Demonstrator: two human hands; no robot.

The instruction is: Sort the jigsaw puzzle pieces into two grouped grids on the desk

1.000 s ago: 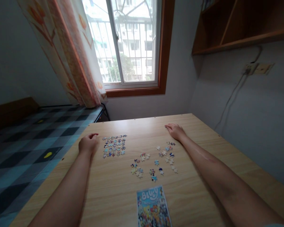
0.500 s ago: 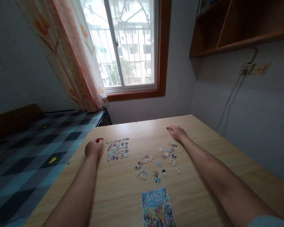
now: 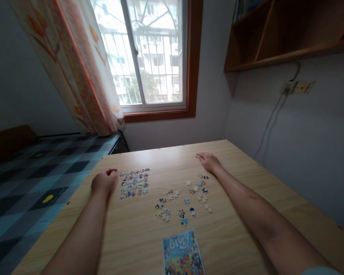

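My left hand (image 3: 104, 181) rests on the left of the table, fingers curled in and nothing visible in them. Just right of it lies a block of puzzle pieces (image 3: 134, 182) in several neat rows. My right hand (image 3: 210, 162) is farther back on the right, its fingers together at a small puzzle piece (image 3: 196, 156) by the fingertips. Between my forearms are scattered loose puzzle pieces (image 3: 187, 201), some picture side up and some showing their pale backs. Nearest me is a printed Bluey picture card (image 3: 183, 254).
All of this lies on a pale wooden table (image 3: 137, 236). A bed with a checked cover (image 3: 60, 172) stands along the left. Behind the table are a window (image 3: 157, 61) and a curtain (image 3: 71, 72). A wooden shelf (image 3: 281, 57) hangs on the right wall above a plugged-in cable (image 3: 265, 131).
The view has turned slightly right, so everything appears shifted left. Against the table, both hands and the puzzle pieces stay about where they were.
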